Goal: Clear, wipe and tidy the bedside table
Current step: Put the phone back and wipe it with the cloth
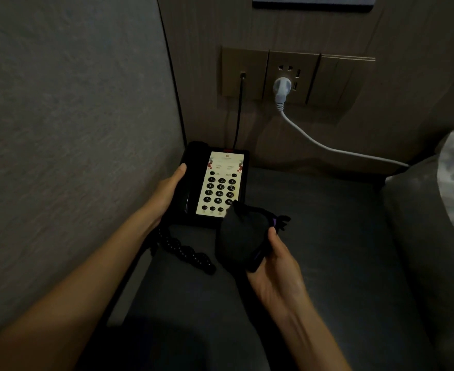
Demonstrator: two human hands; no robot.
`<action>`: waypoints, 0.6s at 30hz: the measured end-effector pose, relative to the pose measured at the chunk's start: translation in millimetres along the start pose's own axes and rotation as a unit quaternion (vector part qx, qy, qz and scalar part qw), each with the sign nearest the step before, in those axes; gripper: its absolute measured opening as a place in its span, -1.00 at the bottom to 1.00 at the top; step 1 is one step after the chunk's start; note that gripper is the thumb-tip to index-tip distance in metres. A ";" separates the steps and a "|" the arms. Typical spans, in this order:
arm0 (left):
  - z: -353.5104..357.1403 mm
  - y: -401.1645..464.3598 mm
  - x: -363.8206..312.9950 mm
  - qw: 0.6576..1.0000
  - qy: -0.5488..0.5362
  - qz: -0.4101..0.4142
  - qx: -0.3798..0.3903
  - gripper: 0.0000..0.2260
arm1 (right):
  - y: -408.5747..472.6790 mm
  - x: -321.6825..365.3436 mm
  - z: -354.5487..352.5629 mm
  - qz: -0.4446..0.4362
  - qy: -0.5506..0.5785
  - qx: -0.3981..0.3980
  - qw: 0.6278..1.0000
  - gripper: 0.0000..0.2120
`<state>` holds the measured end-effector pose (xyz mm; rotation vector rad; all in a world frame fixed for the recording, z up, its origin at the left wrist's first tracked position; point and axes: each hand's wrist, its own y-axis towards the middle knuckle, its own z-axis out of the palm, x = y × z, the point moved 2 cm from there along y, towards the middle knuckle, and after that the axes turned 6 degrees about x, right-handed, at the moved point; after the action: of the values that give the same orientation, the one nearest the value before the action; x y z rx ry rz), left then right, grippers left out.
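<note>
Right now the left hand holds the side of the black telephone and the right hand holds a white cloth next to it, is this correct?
Not quite: the cloth in the right hand is dark, almost black, not white, as the head view shows. The rest holds: the left hand grips the side of the black telephone, and the cloth is next to it.

phone: glossy black plastic; cloth: matt dark fabric; tabletop: matt

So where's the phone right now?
In the head view, the black phone sits in the back left corner of the bedside table, by the wall. The left hand grips its left side, and the right hand holds a dark cloth just in front.
</note>
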<state>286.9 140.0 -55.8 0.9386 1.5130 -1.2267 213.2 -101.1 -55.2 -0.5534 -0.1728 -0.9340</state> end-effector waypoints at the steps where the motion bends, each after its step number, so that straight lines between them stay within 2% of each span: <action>1: -1.6 -7.2 3.1 1.000 0.010 0.004 0.000 -0.52 | -0.4 1.8 -1.2 0.000 0.005 0.000 1.000 -0.60; 4: -12.0 -34.9 15.3 0.996 0.087 0.007 -0.006 -0.21 | -1.2 4.1 -4.0 0.003 0.010 0.002 1.000 -0.59; 6: -24.0 -50.3 28.8 0.988 0.146 -0.042 -0.001 -0.07 | -2.3 5.4 -4.9 0.001 0.014 0.001 1.000 -0.59; 7: -29.2 -56.8 35.8 0.981 0.182 -0.070 0.000 -0.07 | -3.0 6.2 -5.4 0.001 0.015 0.001 1.000 -0.59; 9: -37.3 -63.4 47.8 0.970 0.223 -0.097 -0.011 -0.26 | -4.5 6.5 -5.9 0.003 0.018 0.000 1.000 -0.59; 11: -39.9 -65.4 50.2 0.970 0.229 -0.077 -0.027 -0.38 | -6.3 6.0 -6.6 0.010 0.022 -0.002 1.000 -0.58; 13: -39.4 -67.3 46.0 0.959 0.275 -0.048 -0.041 -0.38 | -8.8 6.2 -7.4 0.018 0.027 -0.004 0.999 -0.58; 14: -37.3 -70.8 40.5 0.943 0.328 -0.039 -0.050 -0.37 | -10.1 6.7 -7.5 0.021 0.029 -0.005 0.999 -0.57; 16: -29.9 -81.0 32.6 0.884 0.462 -0.001 -0.067 -0.32 | -13.6 7.8 -7.7 0.026 0.025 -0.003 0.999 -0.57; 18: -11.3 -101.5 23.1 0.862 0.493 0.042 -0.111 -0.29 | -17.2 9.6 -7.0 0.030 0.019 0.004 0.999 -0.56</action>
<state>182.7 130.3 -51.3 1.5693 2.2900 -0.4420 204.5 -119.7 -51.1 -0.5300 -0.1263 -0.8849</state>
